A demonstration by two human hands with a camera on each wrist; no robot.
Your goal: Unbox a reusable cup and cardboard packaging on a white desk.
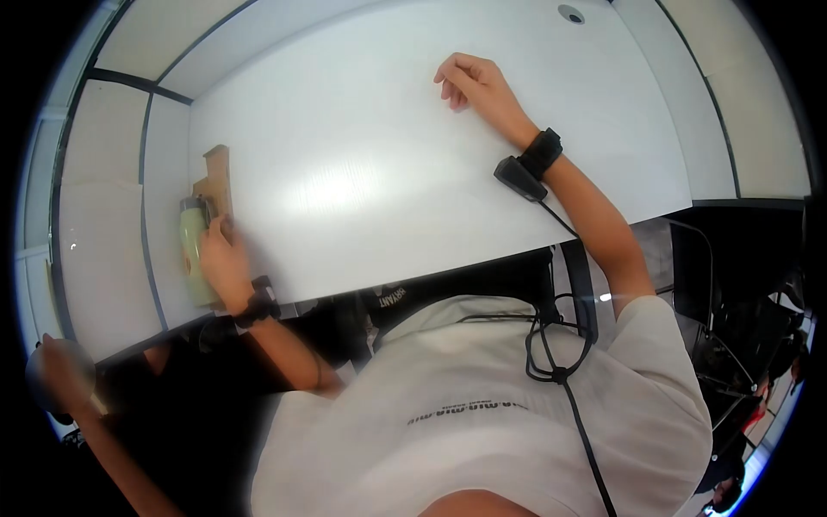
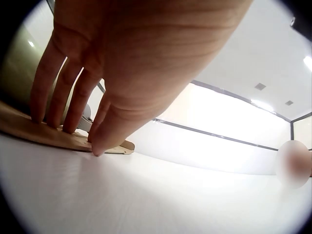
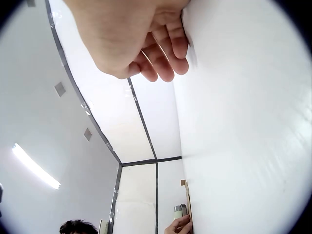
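In the head view, my left hand (image 1: 226,265) is at the left side of the white desk, at the near end of a tan strip (image 1: 217,172) with a raised end. The left wrist view shows the fingertips on top of the tan strip (image 2: 53,135) and the thumb at its near edge, pinching it. Right beside that hand stands a pale green bottle (image 1: 194,250) with a dark cap. My right hand (image 1: 472,82) rests on the desk towards the back, fingers loosely curled and holding nothing, as the right wrist view also shows.
Pale panels (image 1: 103,215) wall the desk (image 1: 362,129) at the left, back and right. A round cable hole (image 1: 571,15) is near the back right corner. A black cable (image 1: 560,217) runs off the right wrist. Another person's arm (image 1: 112,452) shows at the lower left.
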